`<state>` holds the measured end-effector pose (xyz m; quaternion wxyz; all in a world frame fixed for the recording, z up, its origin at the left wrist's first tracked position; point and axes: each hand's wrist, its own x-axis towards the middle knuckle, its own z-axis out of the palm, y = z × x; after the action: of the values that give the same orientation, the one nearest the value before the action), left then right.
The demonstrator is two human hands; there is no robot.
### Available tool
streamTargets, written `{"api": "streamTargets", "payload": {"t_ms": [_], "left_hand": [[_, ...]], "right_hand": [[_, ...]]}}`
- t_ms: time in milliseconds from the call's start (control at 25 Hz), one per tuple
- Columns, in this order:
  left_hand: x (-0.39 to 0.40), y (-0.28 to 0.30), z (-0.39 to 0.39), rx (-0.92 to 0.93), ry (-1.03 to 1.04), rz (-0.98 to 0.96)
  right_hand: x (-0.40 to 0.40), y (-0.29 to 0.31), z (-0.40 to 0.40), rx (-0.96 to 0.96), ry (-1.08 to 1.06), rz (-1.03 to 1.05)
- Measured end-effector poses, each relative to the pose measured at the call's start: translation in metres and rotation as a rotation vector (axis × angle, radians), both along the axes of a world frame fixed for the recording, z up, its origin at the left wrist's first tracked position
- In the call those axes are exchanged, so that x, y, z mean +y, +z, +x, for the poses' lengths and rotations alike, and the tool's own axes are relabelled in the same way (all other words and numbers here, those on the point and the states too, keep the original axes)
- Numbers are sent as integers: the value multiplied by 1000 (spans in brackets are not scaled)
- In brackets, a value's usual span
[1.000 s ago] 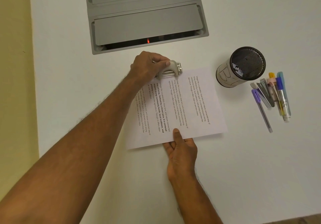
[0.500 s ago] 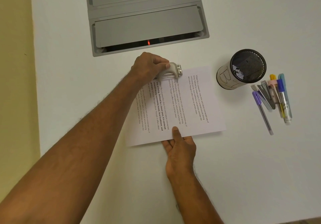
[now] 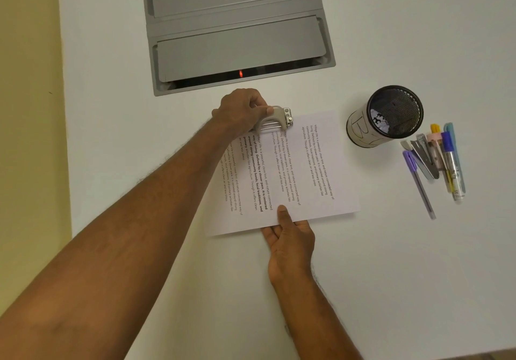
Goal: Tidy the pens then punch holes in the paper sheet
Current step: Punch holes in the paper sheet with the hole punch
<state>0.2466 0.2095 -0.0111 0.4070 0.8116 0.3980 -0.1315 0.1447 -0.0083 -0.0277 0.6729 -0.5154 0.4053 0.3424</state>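
Observation:
A printed paper sheet (image 3: 304, 170) lies on the white table (image 3: 405, 262). At its far edge sits a grey hole punch (image 3: 275, 121), its jaws over the sheet's edge. My left hand (image 3: 241, 111) grips the punch from above, fingers curled over its lever. My right hand (image 3: 290, 237) pinches the sheet's near edge, thumb on top and fingers underneath. Several pens (image 3: 444, 161) lie side by side at the right, next to a black mesh pen cup (image 3: 386, 116).
A grey recessed cable hatch (image 3: 234, 27) with a red light is set into the table beyond the punch. A metal clip-like tool (image 3: 424, 158) lies among the pens. The table's left edge runs along a yellow wall (image 3: 28, 108).
The punch lever under my left hand has gone slightly lower onto the sheet's edge. My right hand keeps its hold on the near edge. The pens and cup have not moved.

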Motion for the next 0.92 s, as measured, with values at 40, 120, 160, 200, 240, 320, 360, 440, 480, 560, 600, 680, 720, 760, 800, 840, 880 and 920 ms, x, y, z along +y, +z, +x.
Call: {"api": "streamTargets", "payload": {"t_ms": [40,120,160,200,240,320,360,440,480,560,600,680,720,760,800,840,880,920], "left_hand": [[0,0,0,-1,8,-7],[0,0,1,-7,29,-14],[-1,0,1,-4,41,-7],[-1,0,2,4,53,4],[-1,0,3,13,63,12],[-1,-1,5,28,70,25],[-2,-2,5,41,65,36],[-2,-3,6,74,48,66],[-2,-4,7,90,38,83],[-2,-4,9,110,21,111],[-2,-5,10,116,15,115],[-1,-7,11,120,9,116],[0,-7,10,120,8,120],[-1,-7,10,118,6,125],[-1,-8,10,111,5,129],[-1,-9,9,102,5,134],[-1,-10,8,87,7,141],[-3,-12,6,65,11,150]], "right_hand": [[0,0,0,4,2,-3],[0,0,1,11,2,-9],[0,0,1,14,1,-12],[0,0,1,17,1,-13],[0,0,1,17,1,-10],[0,0,1,16,1,-3],[0,-1,1,15,1,-5],[-1,-2,1,15,1,-9],[-1,-2,1,15,1,-8],[-2,-1,2,17,2,2],[-2,-2,2,17,3,5],[-2,-3,3,13,3,8],[-2,-3,2,13,2,8],[-2,-3,2,13,1,9],[-2,-4,2,14,1,9],[-2,-4,2,15,2,9],[-3,-4,2,16,4,10],[-3,-4,2,18,5,14]]}}
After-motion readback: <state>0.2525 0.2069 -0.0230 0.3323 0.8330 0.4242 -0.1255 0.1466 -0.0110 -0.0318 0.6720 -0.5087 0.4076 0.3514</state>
